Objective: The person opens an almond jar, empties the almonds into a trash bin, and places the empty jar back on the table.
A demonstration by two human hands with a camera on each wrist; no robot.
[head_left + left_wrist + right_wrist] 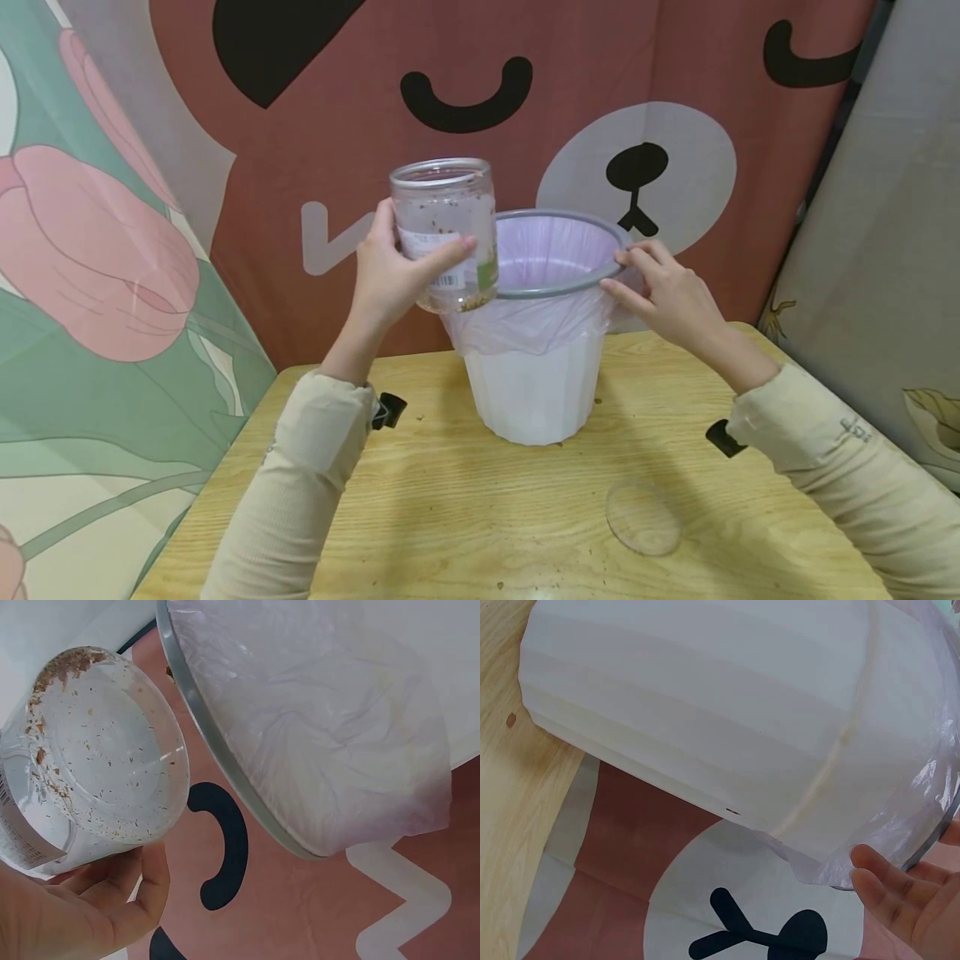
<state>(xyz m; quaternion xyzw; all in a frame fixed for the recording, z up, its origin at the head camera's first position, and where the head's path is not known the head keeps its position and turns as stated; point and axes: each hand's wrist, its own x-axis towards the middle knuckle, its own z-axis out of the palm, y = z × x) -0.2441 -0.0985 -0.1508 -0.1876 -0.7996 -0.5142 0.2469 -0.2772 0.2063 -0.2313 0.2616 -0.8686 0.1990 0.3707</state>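
Observation:
My left hand (pixel 393 271) grips a clear plastic jar (pixel 450 208) with a silvery rim and a printed label. Its mouth points up, and brown crumbs cling to the wall and bottom, which the left wrist view shows from below. The jar is beside the left part of the rim of a white trash bin (pixel 532 392), raised above the table. A thin lilac bin liner (pixel 540 325) lines the bin and folds over its outside under a grey ring (pixel 562 287). With fingers and thumb, my right hand (pixel 667 296) pinches the ring and liner at the right side.
A clear round lid (pixel 643 518) lies on the wooden table (pixel 450 517), in front of the bin and to the right. Small brown crumbs are scattered on the tabletop. Behind the table hangs a reddish-brown curtain (pixel 337 125) with a bear print.

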